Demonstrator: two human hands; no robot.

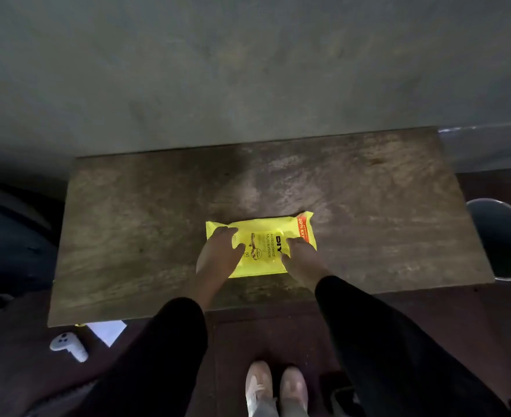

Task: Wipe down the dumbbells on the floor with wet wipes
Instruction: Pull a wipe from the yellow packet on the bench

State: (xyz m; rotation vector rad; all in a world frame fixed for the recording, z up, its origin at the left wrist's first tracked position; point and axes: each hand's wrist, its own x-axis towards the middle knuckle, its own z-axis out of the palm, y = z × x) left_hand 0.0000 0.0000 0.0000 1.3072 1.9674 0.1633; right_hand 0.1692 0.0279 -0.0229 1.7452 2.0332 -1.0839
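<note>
A yellow pack of wet wipes lies flat near the front middle of a worn wooden table. My left hand rests on the pack's left end with its fingers spread over the wrapper. My right hand lies on the pack's right part, its fingertips near the label flap at the centre. Whether those fingers pinch the flap cannot be made out. Both arms are in black sleeves. No dumbbell shows in the head view.
A grey wall stands right behind the table. A round grey bin sits on the floor at the table's right end. A white handheld controller and a white sheet lie on the dark floor at the front left. My feet stand before the table.
</note>
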